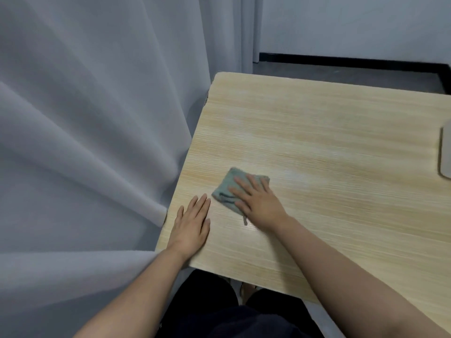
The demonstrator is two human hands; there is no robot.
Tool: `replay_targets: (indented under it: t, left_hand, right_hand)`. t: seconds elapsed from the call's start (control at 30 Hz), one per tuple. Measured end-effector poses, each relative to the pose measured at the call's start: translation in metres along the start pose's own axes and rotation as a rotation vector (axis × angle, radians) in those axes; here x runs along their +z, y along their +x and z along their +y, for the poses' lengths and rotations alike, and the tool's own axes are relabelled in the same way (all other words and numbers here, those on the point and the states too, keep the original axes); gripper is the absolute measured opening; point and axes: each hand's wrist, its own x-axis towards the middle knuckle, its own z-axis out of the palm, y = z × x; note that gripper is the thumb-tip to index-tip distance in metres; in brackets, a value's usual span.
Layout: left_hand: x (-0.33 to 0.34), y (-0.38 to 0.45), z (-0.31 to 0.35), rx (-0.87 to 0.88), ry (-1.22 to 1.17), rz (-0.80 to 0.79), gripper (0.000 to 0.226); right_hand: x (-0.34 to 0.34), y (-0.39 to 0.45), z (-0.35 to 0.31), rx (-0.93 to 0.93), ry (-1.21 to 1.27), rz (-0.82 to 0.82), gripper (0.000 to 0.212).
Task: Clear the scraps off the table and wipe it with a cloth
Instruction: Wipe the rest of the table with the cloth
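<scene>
Dark trousers (219, 311) sit right at the bottom of the shot, so the person is standing tight against the near edge of the table (329, 142), both bare forearms reaching out over it. Right hand (258, 198) is flat on a small grey-green cloth (227, 189), fingers straight and a bit spread, palm pressing down on it rather than gripping it. That cloth is folded into a rough square and lies on the near left part of the tabletop, with a little loop or tag poking out of the corner closest to the wrist. Left hand (191, 223) is just beside it, not touching the cloth, lying palm-down and flat on the bare wood close to the table's left edge, fingers straight and together, holding nothing. Tabletop is pale wood grain, and I can't pick out any scraps on the part that's in view. Over at the far right edge there's a sliver of some grey flat thing (445, 152) with a rounded corner, cut off by the frame, can't tell what it is. Grey curtain (92, 118) hangs in big folds all down the left side, brushing up against the table's edge, and a white wall (353, 25) with a black baseboard runs behind.
</scene>
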Motion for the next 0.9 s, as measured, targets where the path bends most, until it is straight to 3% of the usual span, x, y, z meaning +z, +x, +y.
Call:
replay_targets:
  t: [0.2, 0.27, 0.37, 0.47, 0.53, 0.67, 0.73, 0.9]
  left_hand:
    - [-0.014, 0.016, 0.0, -0.009, -0.036, 0.018, 0.054]
    - [-0.018, 0.024, -0.002, -0.009, -0.022, 0.014, 0.054]
    - [-0.017, 0.028, -0.005, 0.002, -0.017, -0.001, 0.054]
    - [-0.013, 0.027, -0.004, -0.012, -0.038, 0.005, 0.054]
    - [-0.013, 0.027, -0.003, -0.013, -0.027, 0.02, 0.053]
    - [-0.015, 0.031, -0.001, -0.014, -0.053, 0.069, 0.051]
    - [-0.013, 0.034, 0.001, -0.02, -0.076, 0.094, 0.05]
    - [-0.014, 0.055, 0.009, -0.016, -0.104, 0.144, 0.058]
  right_hand:
    - [-0.01, 0.022, 0.011, 0.458, 0.093, 0.115, 0.047]
    - [0.001, 0.02, -0.012, 0.355, 0.077, 0.117, 0.05]
    - [0.017, 0.012, -0.034, -0.046, -0.023, 0.006, 0.052]
    - [0.008, 0.017, -0.016, -0.17, -0.03, -0.056, 0.055]
    - [-0.004, 0.027, 0.005, -0.052, -0.03, -0.022, 0.06]
    - [-0.026, 0.045, 0.038, 0.387, 0.085, 0.089, 0.048]
    - [-0.027, 0.05, 0.027, 0.447, 0.061, 0.086, 0.048]
    - [-0.01, 0.059, 0.0, -0.09, -0.091, -0.074, 0.047]
